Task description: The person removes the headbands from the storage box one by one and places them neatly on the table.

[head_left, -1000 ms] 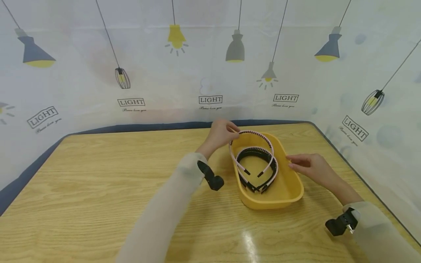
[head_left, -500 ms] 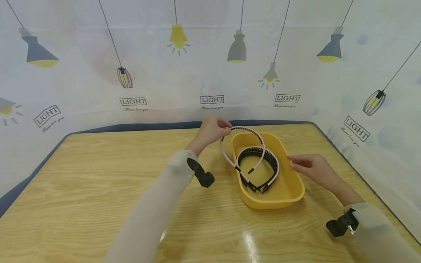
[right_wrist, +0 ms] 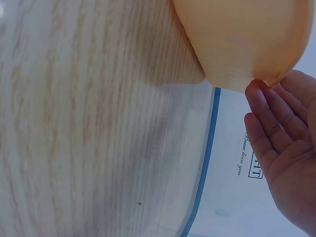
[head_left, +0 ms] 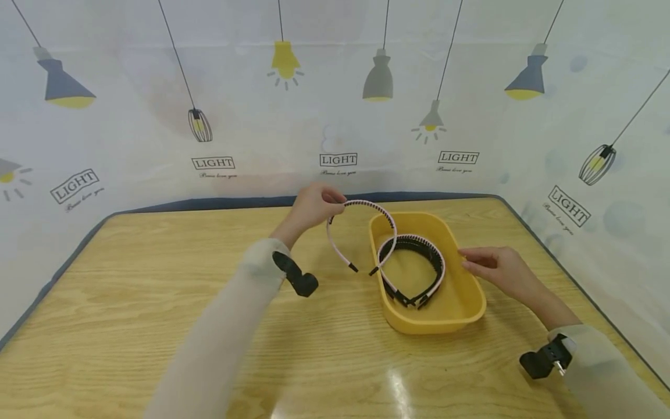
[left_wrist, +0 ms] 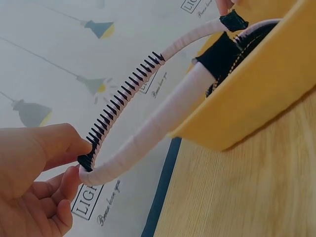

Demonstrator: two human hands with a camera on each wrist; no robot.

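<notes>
A pale pink headband (head_left: 393, 223) with black comb teeth along its inside and black tips is pinched between the thumb and fingers of my left hand (head_left: 315, 205). In the left wrist view the left hand (left_wrist: 47, 173) grips the headband (left_wrist: 128, 153) at the middle of its arc. Its tips hang at the left rim of a yellow plastic basin (head_left: 460, 291). Inside the basin lie more headbands (head_left: 437, 256), pink and black, overlapping; their number is unclear. My right hand (head_left: 505, 270) holds the basin's right rim between thumb and fingers.
The basin stands on a light wood-grain table (head_left: 209, 279), right of the middle. A pale cloth printed with lamps (head_left: 251, 116) rises behind and beside the table, with a dark blue band (head_left: 241, 203) along the table's edge. Both wrists wear black mounts (head_left: 544, 356).
My left hand has carried the pink headband leftward, from over the basin to its left rim. The right hand keeps its place on the rim, and the basin stays put.
</notes>
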